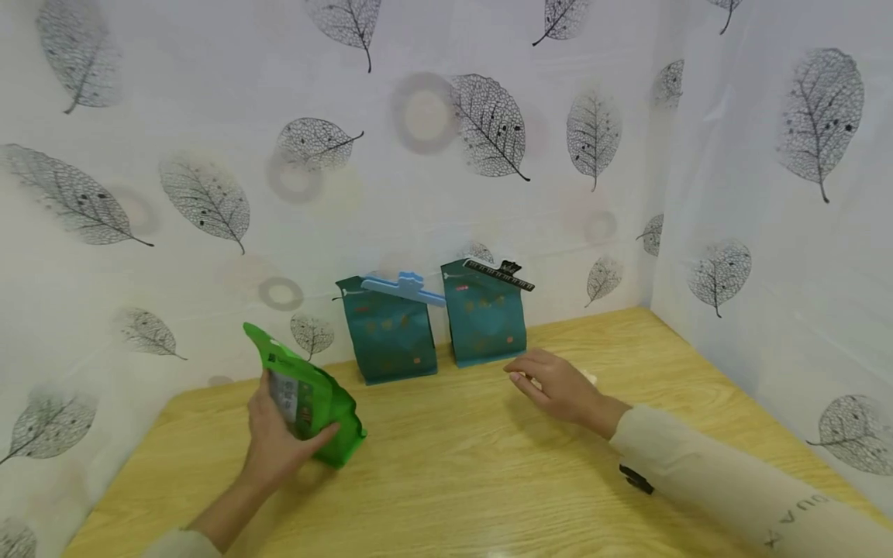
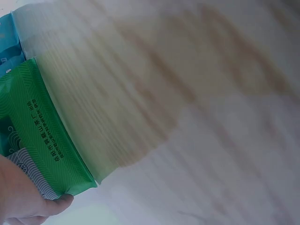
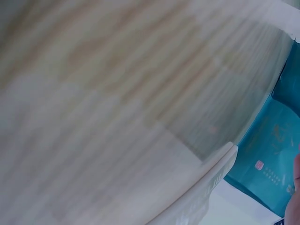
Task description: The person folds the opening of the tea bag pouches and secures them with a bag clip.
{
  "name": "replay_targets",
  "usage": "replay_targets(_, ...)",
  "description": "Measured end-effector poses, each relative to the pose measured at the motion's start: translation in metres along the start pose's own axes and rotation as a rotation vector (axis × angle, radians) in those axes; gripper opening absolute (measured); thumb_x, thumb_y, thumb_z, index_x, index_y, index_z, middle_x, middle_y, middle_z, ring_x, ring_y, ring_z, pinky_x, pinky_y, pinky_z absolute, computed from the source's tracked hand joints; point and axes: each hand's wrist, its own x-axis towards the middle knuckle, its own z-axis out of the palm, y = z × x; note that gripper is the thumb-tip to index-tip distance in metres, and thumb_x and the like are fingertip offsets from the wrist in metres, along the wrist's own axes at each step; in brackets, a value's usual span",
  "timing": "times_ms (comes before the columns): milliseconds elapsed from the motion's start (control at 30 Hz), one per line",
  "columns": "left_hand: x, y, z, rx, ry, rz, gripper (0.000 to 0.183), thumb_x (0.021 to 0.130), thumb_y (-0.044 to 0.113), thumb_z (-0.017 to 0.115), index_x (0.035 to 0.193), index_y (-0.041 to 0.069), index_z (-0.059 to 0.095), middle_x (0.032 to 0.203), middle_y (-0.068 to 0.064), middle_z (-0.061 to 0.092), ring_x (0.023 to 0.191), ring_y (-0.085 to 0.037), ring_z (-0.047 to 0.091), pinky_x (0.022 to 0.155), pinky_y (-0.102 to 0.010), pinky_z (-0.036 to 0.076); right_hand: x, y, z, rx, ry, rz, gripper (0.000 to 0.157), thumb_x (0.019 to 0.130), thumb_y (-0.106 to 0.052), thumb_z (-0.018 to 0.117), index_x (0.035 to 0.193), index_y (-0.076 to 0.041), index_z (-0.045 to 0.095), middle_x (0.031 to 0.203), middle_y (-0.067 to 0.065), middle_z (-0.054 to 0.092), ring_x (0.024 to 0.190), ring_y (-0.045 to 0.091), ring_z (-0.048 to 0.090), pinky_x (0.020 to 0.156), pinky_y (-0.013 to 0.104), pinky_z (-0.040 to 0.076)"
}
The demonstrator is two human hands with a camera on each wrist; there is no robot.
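Note:
My left hand (image 1: 275, 442) holds a green printed pouch (image 1: 307, 399), tilted, with the thumb across its front near the base. In the left wrist view the same pouch (image 2: 44, 131) shows dark lettering, and the fingers (image 2: 58, 205) lie along its end. My right hand (image 1: 558, 390) hovers over the table with loosely bent fingers and nothing visible in its grasp. Partly hidden behind it is a cream-white thing (image 1: 590, 377); in the right wrist view a long white clip (image 3: 206, 187) lies there. A black object (image 1: 636, 478) lies beneath the right sleeve.
Two teal pouches stand at the back against the leaf-patterned sheet (image 1: 418, 194). The left pouch (image 1: 391, 341) carries a blue clip (image 1: 405, 289), the right pouch (image 1: 486, 322) a black clip (image 1: 499, 273). Sheeting borders the wood-grain table (image 1: 446, 480) at the back and right.

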Motion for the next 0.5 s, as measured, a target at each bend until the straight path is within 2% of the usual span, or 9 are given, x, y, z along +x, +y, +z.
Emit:
replay_targets(200,-0.003,0.005,0.004,-0.008,-0.017,0.009,0.14,0.072,0.044,0.088,0.158,0.013,-0.018,0.154,-0.033,0.011,0.136,-0.049,0.024,0.105,-0.075,0.028,0.001,-0.004,0.002,-0.003,-0.006,-0.009,0.017,0.096,-0.009,0.063,0.111,-0.01,0.072,0.109,0.003,0.07,0.103,0.02,0.067,0.084,0.039,0.057)
replay_targets(500,-0.007,0.013,0.01,-0.04,-0.013,0.068,0.139,0.071,0.04,0.089,0.159,0.012,-0.014,0.154,-0.032,0.013,0.137,-0.049,0.023,0.104,-0.076,0.028,0.006,-0.007,0.007,0.012,0.017,-0.039,0.018,0.096,-0.008,0.062,0.111,-0.008,0.072,0.109,0.004,0.071,0.103,0.021,0.067,0.086,0.039,0.057)
